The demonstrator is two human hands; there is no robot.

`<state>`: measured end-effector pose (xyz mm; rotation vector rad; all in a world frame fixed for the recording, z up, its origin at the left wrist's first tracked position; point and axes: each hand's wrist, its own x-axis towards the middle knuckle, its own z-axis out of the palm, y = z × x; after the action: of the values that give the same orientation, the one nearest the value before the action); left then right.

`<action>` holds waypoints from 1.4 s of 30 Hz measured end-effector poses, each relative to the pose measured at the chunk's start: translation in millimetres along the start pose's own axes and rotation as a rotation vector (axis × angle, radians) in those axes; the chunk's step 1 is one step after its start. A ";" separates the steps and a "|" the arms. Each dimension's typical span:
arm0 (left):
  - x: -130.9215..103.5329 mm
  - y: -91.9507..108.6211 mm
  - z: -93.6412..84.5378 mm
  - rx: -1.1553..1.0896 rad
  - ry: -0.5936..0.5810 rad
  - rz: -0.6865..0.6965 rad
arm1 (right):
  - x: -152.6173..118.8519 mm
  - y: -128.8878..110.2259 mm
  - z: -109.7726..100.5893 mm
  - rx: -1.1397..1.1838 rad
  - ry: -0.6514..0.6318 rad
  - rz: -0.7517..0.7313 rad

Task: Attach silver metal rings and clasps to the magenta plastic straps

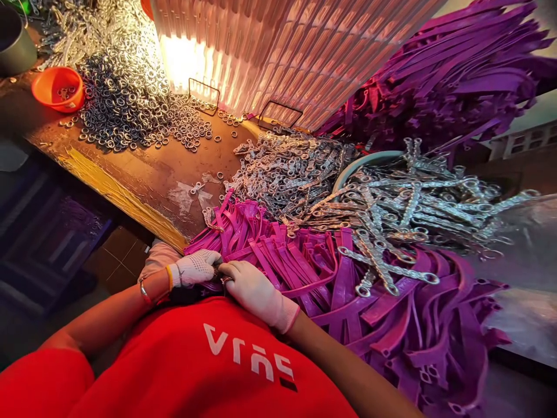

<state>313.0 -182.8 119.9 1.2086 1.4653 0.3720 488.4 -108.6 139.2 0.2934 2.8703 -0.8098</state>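
My left hand (pixel 196 269), in a white dotted glove, is closed close to my body at the table's front edge. Beside it, nearly touching, my right hand (pixel 255 290) in a plain white glove is closed as well. Something small and dark shows between the fingertips, too covered to name. Just beyond the hands lies a heap of magenta and purple straps (pixel 300 261) with looped ends. Silvery metal links with eyelet ends (pixel 296 168) are piled behind the straps, and more long links (pixel 413 203) spread over them on the right.
Loose metal rings (pixel 130 104) form a large heap at the back left, beside an orange bowl (pixel 56 90). A ribbed translucent panel (pixel 278 52) stands behind. Purple straps (pixel 456 75) are stacked high at back right. A round rim (pixel 348 168) pokes out among the links.
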 end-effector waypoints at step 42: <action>-5.6 4.2 12.5 -0.476 -0.024 0.150 | -13.8 3.6 -1.2 0.879 0.064 0.425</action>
<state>324.8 -190.5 122.3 0.9318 1.1782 0.7591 502.5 -107.0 141.0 0.9763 2.1696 -1.9006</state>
